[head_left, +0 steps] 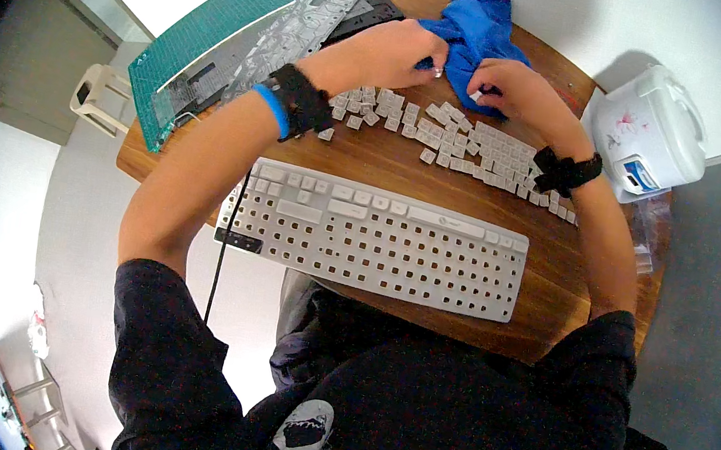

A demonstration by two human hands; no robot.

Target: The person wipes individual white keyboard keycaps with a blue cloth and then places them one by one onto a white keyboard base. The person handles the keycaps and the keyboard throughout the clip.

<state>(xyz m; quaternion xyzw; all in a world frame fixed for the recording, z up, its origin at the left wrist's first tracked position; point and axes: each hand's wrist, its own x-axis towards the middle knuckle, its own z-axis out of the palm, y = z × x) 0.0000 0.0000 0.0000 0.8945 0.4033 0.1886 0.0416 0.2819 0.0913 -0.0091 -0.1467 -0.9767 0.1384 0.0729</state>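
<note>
Both my hands are at the far side of the wooden table, close to a crumpled blue cloth (pixel 479 31). My left hand (pixel 406 53) is closed in a pinch, with a small white keycap (pixel 438 73) at its fingertips. At the cloth's near edge, my right hand (pixel 513 89) pinches another white keycap (pixel 476 97). Loose white keycaps (pixel 498 152) lie spread below the hands, many in rough rows. Nearer to me is a white keyboard shell (pixel 377 241), most of its key holes bare and a few keys along one edge in place.
A green cutting mat (pixel 223 20) at the far left bears a clear printed membrane sheet (pixel 298 39) and dark keyboard parts (pixel 371 10). A white rice cooker (pixel 651 131) stands at the right. A black cable (pixel 216 283) hangs off the near edge. A cream stool (pixel 102 100) stands left.
</note>
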